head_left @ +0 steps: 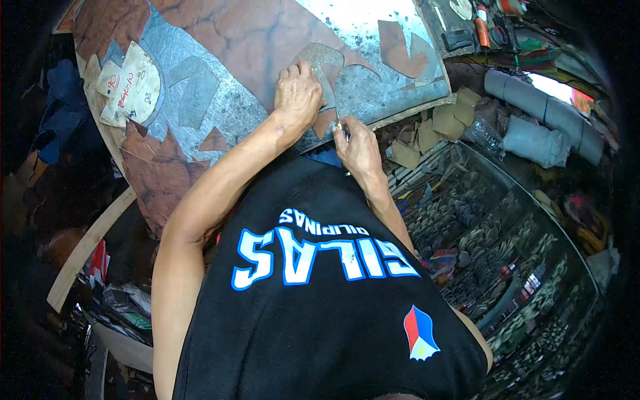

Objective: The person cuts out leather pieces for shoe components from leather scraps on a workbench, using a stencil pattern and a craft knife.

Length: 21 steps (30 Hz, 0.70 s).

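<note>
On the metal-topped work surface (233,103) lies a large reddish-brown sheet (247,33). My left hand (298,97) presses down on a flat grey-brown template (321,60) at the sheet's lower edge, its fingers bent over it. Just to the right, my right hand (359,150) is closed round a thin knife (338,125), whose blade points away from me beside the template. A small reddish-brown offcut (325,123) lies between the two hands. The palm side of both hands is hidden.
A cream template with red writing (130,83) and jagged scraps (157,167) lie at the left. Brown pieces (403,53) sit at the back right, near an orange-labelled tube (482,28). Wrapped rolls (543,113) and a glass-topped case (493,233) stand at the right.
</note>
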Motion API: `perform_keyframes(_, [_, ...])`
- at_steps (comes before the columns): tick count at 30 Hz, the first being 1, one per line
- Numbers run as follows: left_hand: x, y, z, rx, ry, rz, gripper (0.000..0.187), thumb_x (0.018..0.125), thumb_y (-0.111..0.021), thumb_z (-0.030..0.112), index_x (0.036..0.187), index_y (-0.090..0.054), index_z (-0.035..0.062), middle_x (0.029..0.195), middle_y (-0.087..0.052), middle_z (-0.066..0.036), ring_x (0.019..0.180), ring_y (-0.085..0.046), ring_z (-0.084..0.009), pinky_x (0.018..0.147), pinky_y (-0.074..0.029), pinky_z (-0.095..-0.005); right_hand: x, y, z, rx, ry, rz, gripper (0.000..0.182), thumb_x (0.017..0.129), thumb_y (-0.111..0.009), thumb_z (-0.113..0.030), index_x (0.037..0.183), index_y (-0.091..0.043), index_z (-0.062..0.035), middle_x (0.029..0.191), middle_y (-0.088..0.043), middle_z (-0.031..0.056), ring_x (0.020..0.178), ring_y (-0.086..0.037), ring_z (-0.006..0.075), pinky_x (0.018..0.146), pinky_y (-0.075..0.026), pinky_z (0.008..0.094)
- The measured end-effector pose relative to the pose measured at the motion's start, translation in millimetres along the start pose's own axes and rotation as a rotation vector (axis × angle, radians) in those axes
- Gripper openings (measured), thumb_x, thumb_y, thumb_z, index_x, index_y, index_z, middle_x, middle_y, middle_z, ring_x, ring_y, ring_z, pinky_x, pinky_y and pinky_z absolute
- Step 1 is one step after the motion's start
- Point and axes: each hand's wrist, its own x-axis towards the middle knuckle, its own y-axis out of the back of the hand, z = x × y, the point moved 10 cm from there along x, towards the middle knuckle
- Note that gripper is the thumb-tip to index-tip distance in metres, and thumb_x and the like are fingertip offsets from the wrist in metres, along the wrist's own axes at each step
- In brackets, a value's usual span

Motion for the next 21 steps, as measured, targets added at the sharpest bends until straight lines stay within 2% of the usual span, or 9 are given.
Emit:
perform_keyframes(4, [-1, -2, 0, -0.013, -0.01, 0.004, 0.056, 0.073, -0.081, 0.035, 0.107, -0.065, -0.0062, 0.109, -0.056, -0.017, 0.103, -0.058, -0.0328, 0.088, -0.049, -0.042, 6, 7, 1, -0.011, 0.003, -0.052, 0.024, 0.089, -0.062, -0.015, 0.102, -0.063, 0.0053, 0.087, -0.065, 0.0279, 0.085, -0.064, 0.0465, 0.074, -0.05, 0.0498])
perform_keyframes(7, [-4, 3, -1, -0.049, 0.006, 0.038, 0.057, 0.073, -0.081, 0.036, 0.107, -0.064, -0.0064, 0.109, -0.055, -0.017, 0.104, -0.057, -0.0329, 0.089, -0.049, -0.0417, 14, 9, 23, 0.175, -0.18, -0.258, 0.027, 0.09, -0.063, -0.017, 0.107, -0.065, 0.0036, 0.085, -0.067, 0.0265, 0.081, -0.069, 0.0397, 0.072, -0.051, 0.0448])
perform_keyframes(8, [-5, 4, -2, -0.062, 0.034, 0.055, 0.057, 0.073, -0.081, 0.036, 0.107, -0.064, -0.0064, 0.109, -0.055, -0.017, 0.104, -0.057, -0.0329, 0.089, -0.049, -0.0417, 18, 16, 27, 0.144, -0.211, -0.304, 0.027, 0.091, -0.063, -0.017, 0.11, -0.066, 0.0019, 0.092, -0.069, 0.0254, 0.087, -0.069, 0.0373, 0.076, -0.052, 0.043])
perform_keyframes(11, [-8, 6, -7, -0.142, 0.12, 0.071, 0.058, 0.072, -0.081, 0.035, 0.108, -0.064, -0.0064, 0.109, -0.055, -0.017, 0.105, -0.057, -0.0324, 0.092, -0.047, -0.0419, 55, 55, -11, -0.1, 0.122, -0.292, 0.026, 0.092, -0.062, -0.015, 0.114, -0.067, -0.0012, 0.112, -0.068, 0.0223, 0.102, -0.068, 0.0357, 0.088, -0.051, 0.0414])
perform_keyframes(12, [-9, 7, -7, -0.164, 0.157, 0.091, 0.059, 0.071, -0.082, 0.035, 0.108, -0.064, -0.0066, 0.111, -0.055, -0.017, 0.106, -0.056, -0.0324, 0.093, -0.047, -0.0421, 73, 59, -20, -0.155, 0.323, -0.294, 0.025, 0.092, -0.063, -0.015, 0.113, -0.068, -0.0037, 0.111, -0.069, 0.019, 0.099, -0.068, 0.0362, 0.085, -0.053, 0.0428])
perform_keyframes(14, [-11, 7, -10, -0.203, 0.25, 0.127, 0.06, 0.07, -0.082, 0.035, 0.108, -0.064, -0.0069, 0.113, -0.055, -0.017, 0.107, -0.055, -0.0323, 0.094, -0.046, -0.0422, 108, 55, -49, -0.401, 0.514, -0.422, 0.023, 0.089, -0.065, -0.016, 0.11, -0.069, -0.0066, 0.106, -0.069, 0.0152, 0.094, -0.067, 0.0368, 0.081, -0.054, 0.0435])
perform_keyframes(15, [-12, 7, -10, -0.216, 0.274, 0.138, 0.061, 0.069, -0.083, 0.035, 0.11, -0.063, -0.0061, 0.116, -0.055, -0.018, 0.111, -0.054, -0.0325, 0.097, -0.045, -0.0421, 122, 48, -64, -0.439, 0.736, -0.439, 0.021, 0.088, -0.066, -0.015, 0.108, -0.07, -0.0086, 0.102, -0.069, 0.0125, 0.089, -0.066, 0.0364, 0.076, -0.055, 0.0438])
perform_keyframes(18, [-16, 5, -10, -0.232, 0.364, 0.148, 0.063, 0.068, -0.083, 0.035, 0.113, -0.062, -0.004, 0.126, -0.053, -0.019, 0.118, -0.051, -0.0331, 0.102, -0.042, -0.0419, 144, 16, -96, -0.521, 1.181, -0.689, 0.024, 0.086, -0.067, -0.016, 0.108, -0.07, -0.0107, 0.106, -0.07, 0.0093, 0.089, -0.067, 0.0337, 0.078, -0.055, 0.0428])
perform_keyframes(21, [-18, 7, -10, -0.229, 0.425, 0.127, 0.063, 0.069, -0.083, 0.035, 0.116, -0.062, -0.0013, 0.136, -0.05, -0.02, 0.125, -0.049, -0.0332, 0.107, -0.039, -0.0418, 162, -15, -103, -0.578, 1.401, -0.881, 0.025, 0.085, -0.068, -0.017, 0.11, -0.07, -0.0126, 0.11, -0.069, 0.0055, 0.093, -0.067, 0.0313, 0.081, -0.055, 0.0416])
